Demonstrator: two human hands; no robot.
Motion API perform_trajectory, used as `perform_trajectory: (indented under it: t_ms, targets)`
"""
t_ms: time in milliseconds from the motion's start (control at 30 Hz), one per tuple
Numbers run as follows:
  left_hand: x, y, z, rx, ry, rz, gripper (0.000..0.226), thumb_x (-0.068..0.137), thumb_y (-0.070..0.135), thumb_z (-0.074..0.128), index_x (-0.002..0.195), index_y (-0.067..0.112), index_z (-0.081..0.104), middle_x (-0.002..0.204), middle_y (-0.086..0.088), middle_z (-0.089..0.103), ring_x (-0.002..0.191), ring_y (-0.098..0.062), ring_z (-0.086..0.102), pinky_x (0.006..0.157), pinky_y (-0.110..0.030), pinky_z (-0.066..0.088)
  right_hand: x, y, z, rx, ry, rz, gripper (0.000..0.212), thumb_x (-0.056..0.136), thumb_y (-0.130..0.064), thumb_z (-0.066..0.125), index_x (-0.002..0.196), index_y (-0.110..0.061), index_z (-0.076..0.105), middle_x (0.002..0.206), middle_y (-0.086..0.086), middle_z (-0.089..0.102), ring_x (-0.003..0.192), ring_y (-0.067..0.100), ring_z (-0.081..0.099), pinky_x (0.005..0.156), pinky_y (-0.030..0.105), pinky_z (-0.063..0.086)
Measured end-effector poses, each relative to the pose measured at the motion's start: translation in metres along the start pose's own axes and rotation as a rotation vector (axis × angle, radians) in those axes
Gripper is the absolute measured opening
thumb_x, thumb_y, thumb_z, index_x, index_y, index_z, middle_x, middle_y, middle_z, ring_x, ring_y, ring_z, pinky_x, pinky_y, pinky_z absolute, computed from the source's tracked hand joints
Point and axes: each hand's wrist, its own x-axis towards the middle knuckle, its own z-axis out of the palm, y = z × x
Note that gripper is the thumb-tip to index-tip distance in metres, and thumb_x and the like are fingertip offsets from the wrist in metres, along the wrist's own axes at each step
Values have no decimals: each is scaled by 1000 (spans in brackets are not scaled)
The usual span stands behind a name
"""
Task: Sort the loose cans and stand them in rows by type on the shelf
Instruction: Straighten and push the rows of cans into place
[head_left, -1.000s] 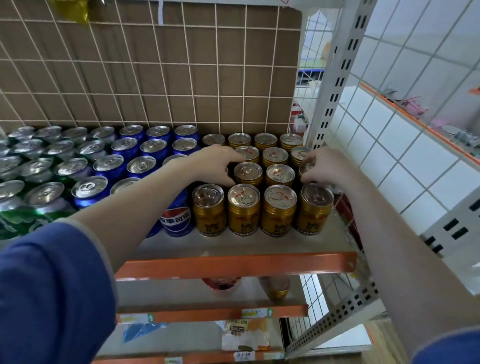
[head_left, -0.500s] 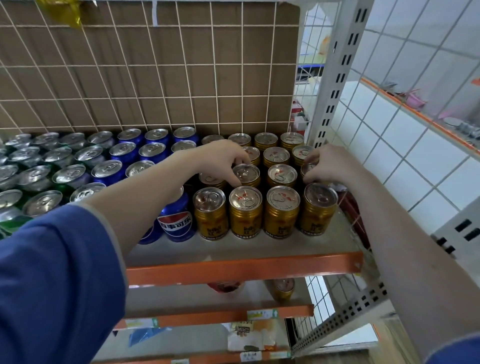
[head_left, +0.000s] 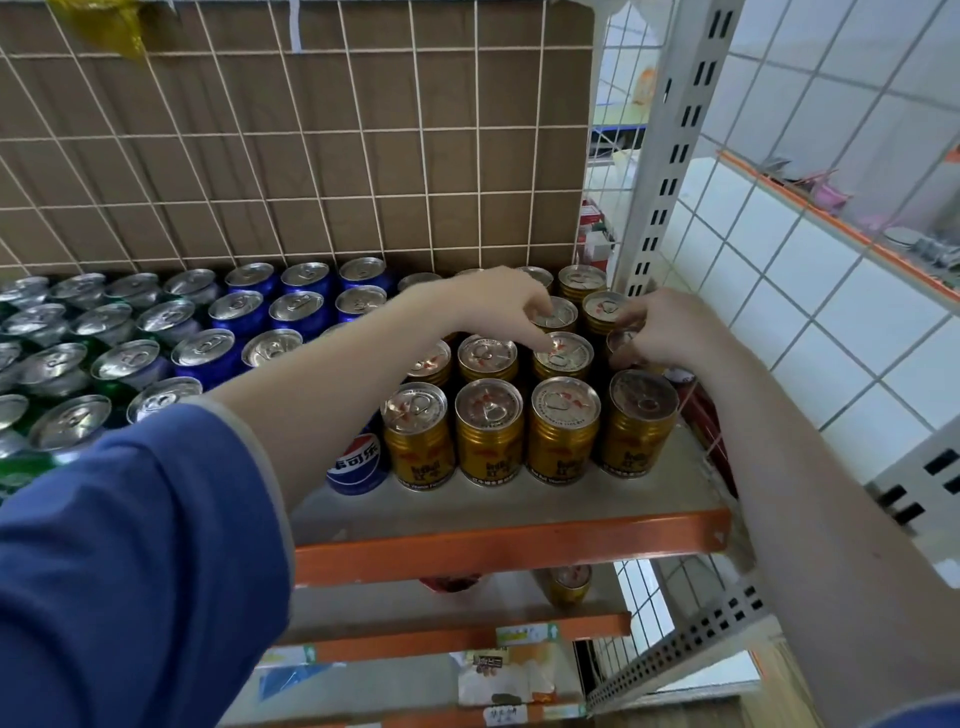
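The left hand is held over the gold cans, fingers curled downward, with fingertips touching the lid of a second-row gold can. The right hand is curled round a gold can at the right end, mostly hidden beneath it. The gold cans are stood upright in rows at the right end of the shelf, touching one another. Blue cans are ranked beside them on the left, then green cans.
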Motion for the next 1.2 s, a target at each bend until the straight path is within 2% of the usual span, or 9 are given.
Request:
perform_trajectory:
  t_ms: [67,167,367,533,767,900,1033,1133,1200]
  targets:
    - [9,10,9,5,-30,27,58,87,42,61,136,14,46,131,-1,53,110,-14,50,86,-23,39,1,0,0,4,4,15,51,73,-22,77,122,-19,63,124,6,60,109,25,56,76,28,40]
    - [15,17,14,35,-49,54,56,84,41,65,132,15,49,113,2,51,94,-11,44,76,-24,35,1,2,-1,18,-6,31,51,73,-24,78,122,-19,62,126,5,60,111,25,55,76,28,39]
    - [14,19,10,101,15,93,55,81,41,67,126,12,54,93,7,46,86,-11,46,62,-18,34,0,1,-3,23,-5,35,53,72,-25,78,122,-19,62,127,5,58,112,24,54,76,28,38]
    - [9,13,6,133,42,96,58,78,43,69,125,11,57,95,4,52,86,-13,52,75,-26,47,-1,-4,-6,-13,-1,29,52,72,-26,78,120,-15,63,119,8,62,93,21,54,70,28,38]
    - [13,16,4,169,14,85,55,80,42,68,124,10,58,92,1,57,82,-14,53,60,-19,41,5,-16,-4,-70,3,-1,54,68,-34,80,116,-14,65,113,8,62,87,21,52,66,29,40]
    - [16,14,6,163,-25,64,57,80,43,68,126,10,57,98,-1,59,86,-15,53,70,-26,45,6,-15,1,-58,33,-14,53,67,-35,80,113,-12,67,109,10,63,90,24,56,68,30,43]
    - [14,12,6,140,-50,49,60,82,44,67,130,12,53,115,-3,59,98,-16,54,79,-26,44,7,-14,6,-114,-16,-21,51,71,-36,78,115,-15,66,115,9,63,99,26,58,80,35,49]
    - [9,12,9,147,-62,36,56,85,45,63,131,14,51,112,-1,58,101,-19,55,82,-30,45,6,-12,4,-126,-57,-52,57,74,-40,75,124,-15,61,122,9,61,107,27,56,84,34,46]
    - [3,11,12,143,-43,27,54,89,44,58,134,15,49,120,-3,58,109,-21,54,91,-36,46,2,-9,2,-73,-69,-67,60,80,-41,70,133,-17,53,132,9,55,116,27,53,88,33,43]
